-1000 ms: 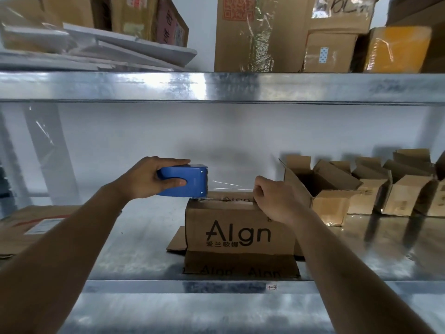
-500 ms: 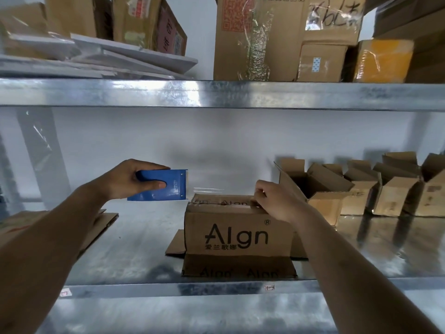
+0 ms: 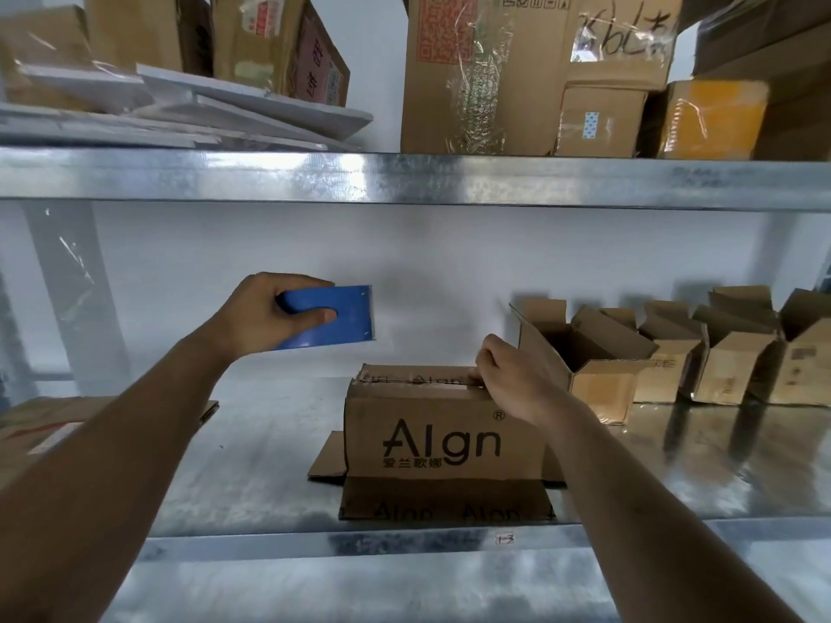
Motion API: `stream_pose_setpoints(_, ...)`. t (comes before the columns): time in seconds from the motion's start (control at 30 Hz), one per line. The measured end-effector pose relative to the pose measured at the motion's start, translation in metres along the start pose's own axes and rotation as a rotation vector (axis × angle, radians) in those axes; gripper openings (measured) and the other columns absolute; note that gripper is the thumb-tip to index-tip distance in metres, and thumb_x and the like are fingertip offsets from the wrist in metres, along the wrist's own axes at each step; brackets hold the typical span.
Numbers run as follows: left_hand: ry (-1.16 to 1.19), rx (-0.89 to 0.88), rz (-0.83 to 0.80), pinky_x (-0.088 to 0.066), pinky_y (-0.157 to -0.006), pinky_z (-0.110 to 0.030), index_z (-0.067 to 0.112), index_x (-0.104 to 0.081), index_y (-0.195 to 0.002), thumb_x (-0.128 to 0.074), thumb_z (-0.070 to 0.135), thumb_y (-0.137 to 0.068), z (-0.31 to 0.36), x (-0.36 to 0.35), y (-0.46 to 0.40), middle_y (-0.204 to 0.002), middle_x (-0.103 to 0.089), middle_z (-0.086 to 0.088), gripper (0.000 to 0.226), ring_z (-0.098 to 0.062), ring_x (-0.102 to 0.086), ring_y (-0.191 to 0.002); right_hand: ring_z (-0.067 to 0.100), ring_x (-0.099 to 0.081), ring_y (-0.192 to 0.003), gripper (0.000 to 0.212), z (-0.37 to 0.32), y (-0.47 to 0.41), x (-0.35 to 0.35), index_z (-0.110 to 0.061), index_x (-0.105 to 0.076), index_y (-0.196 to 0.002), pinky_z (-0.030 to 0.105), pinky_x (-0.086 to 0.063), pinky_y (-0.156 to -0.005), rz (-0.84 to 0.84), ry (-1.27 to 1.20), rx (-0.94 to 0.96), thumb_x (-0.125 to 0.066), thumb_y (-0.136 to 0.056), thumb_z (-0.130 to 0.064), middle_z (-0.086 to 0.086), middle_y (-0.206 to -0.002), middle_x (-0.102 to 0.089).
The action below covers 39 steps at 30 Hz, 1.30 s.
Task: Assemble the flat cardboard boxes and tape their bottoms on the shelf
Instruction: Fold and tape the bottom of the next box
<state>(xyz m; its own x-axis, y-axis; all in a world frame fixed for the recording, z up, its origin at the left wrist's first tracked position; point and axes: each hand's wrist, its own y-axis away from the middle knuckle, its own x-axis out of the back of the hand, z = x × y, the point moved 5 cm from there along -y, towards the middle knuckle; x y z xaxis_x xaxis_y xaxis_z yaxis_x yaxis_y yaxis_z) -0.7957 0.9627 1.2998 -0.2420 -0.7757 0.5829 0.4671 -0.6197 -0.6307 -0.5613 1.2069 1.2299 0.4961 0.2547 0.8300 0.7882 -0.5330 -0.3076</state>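
Note:
A brown cardboard box (image 3: 443, 436) printed "Algn" stands upside down on the metal shelf (image 3: 270, 442), its lower flaps splayed flat around it. A strip of clear tape runs along the seam on its top face. My right hand (image 3: 512, 375) rests on the right end of that seam, fingers curled over the tape. My left hand (image 3: 265, 314) grips a blue tape dispenser (image 3: 335, 317), held in the air up and to the left of the box, apart from it.
Several assembled open-topped boxes (image 3: 674, 353) line the shelf at the right. Flat cardboard (image 3: 49, 424) lies at the far left. The upper shelf (image 3: 404, 177) carries large cartons and white boards. A steel upright (image 3: 76, 299) stands at the back left.
My left hand has pulled the blue dispenser off the box top, leftward and upward, leaving the tape on the seam. My right hand has stayed on the box's right end.

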Motion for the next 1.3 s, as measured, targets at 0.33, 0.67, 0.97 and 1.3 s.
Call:
stream_pose_setpoints(0.33,0.244,0.150,-0.086,-0.056,-0.065,-0.030,0.023,-0.084,-0.092,-0.081,0.043,-0.083,0.039,-0.014,-0.023,-0.088,-0.079,-0.004,0.022,-0.025,-0.076,-0.078,0.017,-0.078,-0.095,0.035,0.037,-0.005,0.009,-0.013,-0.044,-0.142,0.029,-0.061,-0.090,0.065,-0.958,-0.328,-0.038,-0.113,-0.033,0.010,-0.097,-0.080)
stream_pose_setpoints(0.67,0.049,0.254,-0.276,-0.055,-0.066,-0.031,0.024,-0.084,-0.081,-0.088,0.049,-0.073,0.026,-0.048,-0.037,-0.080,-0.078,-0.003,0.026,-0.025,-0.074,-0.076,0.027,-0.077,-0.099,0.049,0.050,-0.011,0.015,-0.008,-0.034,-0.157,0.036,-0.064,-0.084,0.056,-1.094,-0.428,-0.043,-0.112,-0.025,0.019,-0.102,-0.078)
stream_pose_setpoints(0.97,-0.051,0.254,-0.373,-0.054,-0.069,-0.033,0.025,-0.084,-0.081,-0.086,0.047,-0.079,0.017,-0.055,-0.041,-0.080,-0.077,-0.001,0.022,-0.024,-0.074,-0.079,0.025,-0.078,-0.085,0.029,0.068,-0.025,0.025,0.003,-0.063,-0.117,0.042,-0.066,-0.080,0.062,-0.914,-0.405,-0.065,-0.098,-0.018,0.018,-0.095,-0.076)
stream_pose_setpoints(1.3,-0.181,0.243,-0.470,-0.061,-0.077,-0.043,0.027,-0.083,-0.080,-0.086,0.052,-0.078,0.028,-0.075,-0.058,-0.080,-0.076,0.003,0.025,-0.023,-0.074,-0.081,0.020,-0.075,-0.082,0.009,0.092,-0.021,0.030,0.004,-0.070,-0.102,0.026,-0.063,-0.068,-0.032,-0.657,-0.517,-0.068,-0.096,-0.003,0.016,-0.102,-0.074)
